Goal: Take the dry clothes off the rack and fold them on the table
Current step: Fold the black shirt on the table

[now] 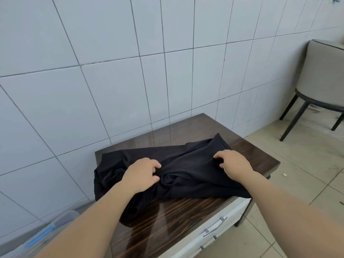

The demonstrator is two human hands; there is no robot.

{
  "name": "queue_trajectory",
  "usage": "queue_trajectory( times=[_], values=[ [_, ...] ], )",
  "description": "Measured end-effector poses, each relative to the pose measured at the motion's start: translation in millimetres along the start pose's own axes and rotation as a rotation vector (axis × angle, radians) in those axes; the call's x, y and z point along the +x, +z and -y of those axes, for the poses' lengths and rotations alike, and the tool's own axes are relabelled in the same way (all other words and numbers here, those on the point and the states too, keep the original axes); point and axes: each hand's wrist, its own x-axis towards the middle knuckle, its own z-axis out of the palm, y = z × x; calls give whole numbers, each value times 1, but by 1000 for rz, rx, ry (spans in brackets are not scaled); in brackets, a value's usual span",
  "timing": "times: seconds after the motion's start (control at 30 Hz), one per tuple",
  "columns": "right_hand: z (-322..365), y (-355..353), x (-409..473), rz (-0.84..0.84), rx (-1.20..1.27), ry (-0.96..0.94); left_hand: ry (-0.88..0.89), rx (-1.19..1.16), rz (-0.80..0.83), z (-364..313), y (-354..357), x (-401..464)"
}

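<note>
A black garment [188,164] lies crumpled across the dark glossy wooden table [178,216], its left part hanging over the table's left edge. My left hand [142,175] sits on the middle of the cloth, its fingers and thumb curled and pinching a fold. My right hand [233,162] is on the right part of the garment, fingers bent and gripping the fabric. No rack is in view.
A white tiled wall [111,71] stands right behind the table. A white drawer front with metal handles [214,227] faces me below the tabletop. A clear plastic box [42,237] sits low at the left. A grey chair [323,81] stands at the right on the tiled floor.
</note>
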Motion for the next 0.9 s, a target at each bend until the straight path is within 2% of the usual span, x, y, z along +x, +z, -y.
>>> queue_trajectory(
  times=[0.1, 0.17, 0.27, 0.37, 0.5, 0.53, 0.57, 0.6, 0.7, 0.73, 0.77, 0.9],
  values=[
    [-6, -7, 11, 102, -12, -58, -7, 20, 110, 2, -2, 8],
    [-6, -17, 18, 110, -70, -88, 3, -9, 45, 2, -10, 13],
    [-5, -35, 28, -19, 81, -63, -64, -134, -96, 2, -34, 24],
    [-2, -63, 38, -277, 138, -29, -132, -232, -252, -3, -58, 34],
    [12, -100, 34, -869, 205, -80, -5, -277, -654, -19, -69, 30],
    [13, -101, 30, -959, 198, -98, 51, -225, -704, -21, -67, 26],
    [10, -98, 27, -954, 143, -83, 113, -124, -701, -24, -62, 23],
    [6, -92, 23, -834, 41, -39, 160, 11, -630, -25, -56, 21],
    [-11, -59, 3, -261, -108, 135, 231, 308, -186, -21, -29, 14],
    [-15, -50, -7, -186, -71, 141, 259, 337, -68, -17, -19, 12],
    [-17, -42, -16, -181, -21, 97, 270, 331, -13, -13, -12, 10],
    [-16, -24, -37, -130, 99, -301, 237, 241, -125, -11, -11, 6]
  ],
)
